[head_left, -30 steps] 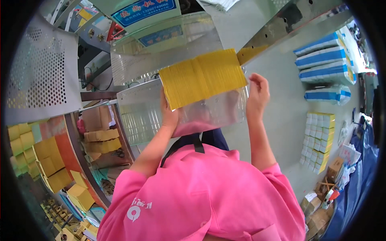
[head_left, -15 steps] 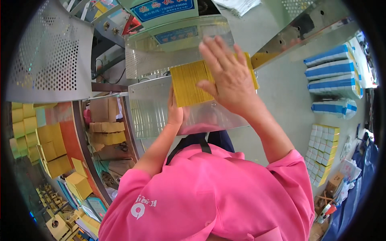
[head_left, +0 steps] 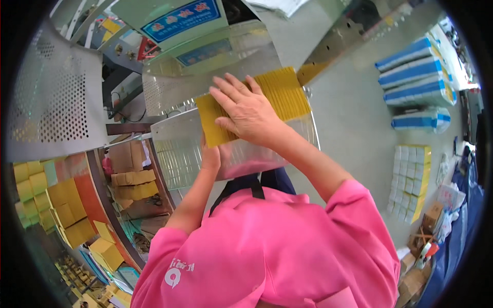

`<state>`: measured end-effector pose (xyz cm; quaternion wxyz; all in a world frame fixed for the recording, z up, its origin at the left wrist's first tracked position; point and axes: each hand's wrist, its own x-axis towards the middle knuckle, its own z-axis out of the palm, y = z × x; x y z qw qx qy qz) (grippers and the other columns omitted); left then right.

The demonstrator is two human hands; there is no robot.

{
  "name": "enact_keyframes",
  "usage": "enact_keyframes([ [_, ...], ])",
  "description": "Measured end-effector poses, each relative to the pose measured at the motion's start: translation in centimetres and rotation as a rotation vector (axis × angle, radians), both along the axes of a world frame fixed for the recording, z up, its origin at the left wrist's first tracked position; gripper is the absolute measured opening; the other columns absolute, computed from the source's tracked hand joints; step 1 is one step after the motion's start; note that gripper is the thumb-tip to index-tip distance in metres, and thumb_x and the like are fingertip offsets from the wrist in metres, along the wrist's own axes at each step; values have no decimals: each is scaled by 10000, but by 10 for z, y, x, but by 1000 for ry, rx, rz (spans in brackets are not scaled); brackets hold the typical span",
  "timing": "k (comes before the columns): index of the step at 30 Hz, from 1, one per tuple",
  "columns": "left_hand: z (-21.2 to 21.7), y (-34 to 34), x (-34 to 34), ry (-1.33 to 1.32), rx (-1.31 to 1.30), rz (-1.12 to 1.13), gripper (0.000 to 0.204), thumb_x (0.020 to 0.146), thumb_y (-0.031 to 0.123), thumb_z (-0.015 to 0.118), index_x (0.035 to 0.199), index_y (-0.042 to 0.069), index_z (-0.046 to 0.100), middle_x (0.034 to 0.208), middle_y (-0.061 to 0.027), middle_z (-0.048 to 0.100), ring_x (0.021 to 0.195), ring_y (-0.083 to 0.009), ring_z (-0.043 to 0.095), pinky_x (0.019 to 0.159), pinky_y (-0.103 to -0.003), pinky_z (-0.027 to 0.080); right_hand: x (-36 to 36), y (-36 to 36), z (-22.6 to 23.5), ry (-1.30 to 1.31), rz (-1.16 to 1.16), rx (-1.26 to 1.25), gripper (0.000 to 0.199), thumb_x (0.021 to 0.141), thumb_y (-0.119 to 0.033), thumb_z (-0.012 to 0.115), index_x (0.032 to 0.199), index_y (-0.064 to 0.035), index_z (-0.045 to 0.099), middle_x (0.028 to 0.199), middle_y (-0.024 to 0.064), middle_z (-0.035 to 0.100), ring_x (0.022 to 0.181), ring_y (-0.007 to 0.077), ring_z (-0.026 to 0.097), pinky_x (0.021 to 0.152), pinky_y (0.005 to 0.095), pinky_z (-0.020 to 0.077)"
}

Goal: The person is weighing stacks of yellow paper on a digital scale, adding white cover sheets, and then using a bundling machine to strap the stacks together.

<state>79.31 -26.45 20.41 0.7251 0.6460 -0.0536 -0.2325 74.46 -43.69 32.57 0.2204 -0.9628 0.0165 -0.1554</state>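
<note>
A long row of thin yellow card pieces, packed edge to edge, lies across a shiny metal tray in front of me. At the row's left near corner is my left hand, closed against its end; most of its fingers are hidden behind the cards. My right hand lies flat on top of the row, left of its middle, palm down with the fingers spread. Right of that hand the card edges fan slightly apart.
Beyond the tray stands a machine with a clear cover and a blue label. A perforated metal guard is at far left, a metal beam at far right. Blue-and-white packs and bundled stacks stand on the floor at right.
My right hand has moved left along the row and come down flat onto the cards. The view has shifted, and the cards at the right show more uncovered.
</note>
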Motion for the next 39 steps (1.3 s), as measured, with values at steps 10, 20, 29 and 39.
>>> enact_keyframes([
  [10, -25, 18, 8, -230, 249, -106, 480, 1023, 343, 415, 1339, -13, 481, 1289, -99, 561, 1168, -197, 515, 985, -317, 414, -143, -72, -74, -321, -557, 800, 408, 840, -119, 581, 1231, -6, 554, 1251, 140, 570, 1183, 215, 525, 1012, 362, 402],
  [20, 38, 24, 33, -57, 148, -143, 521, 1026, 458, 346, 1264, 30, 523, 1069, -33, 613, 999, -115, 562, 844, -282, 459, -86, -58, -35, -60, -425, 755, 361, 880, -282, 661, 1160, -55, 642, 984, 127, 659, 948, 278, 621, 832, 356, 470],
  [29, 56, 36, 39, 271, 464, -218, 706, 948, 688, 303, 1202, 103, 606, 998, -10, 630, 915, -125, 583, 709, -319, 462, -76, -70, -66, 208, -472, 727, 462, 953, -443, 509, 925, -7, 661, 744, 152, 633, 687, 283, 613, 626, 380, 470],
  [39, 47, 37, 41, 254, 472, -82, 562, 984, 551, 411, 1178, 63, 613, 1031, -26, 638, 927, -114, 571, 756, -302, 453, -86, -67, -84, 185, -546, 1321, 325, 994, -267, 520, 1155, -21, 659, 821, -6, 608, 675, 65, 499, 606, 225, 422],
])
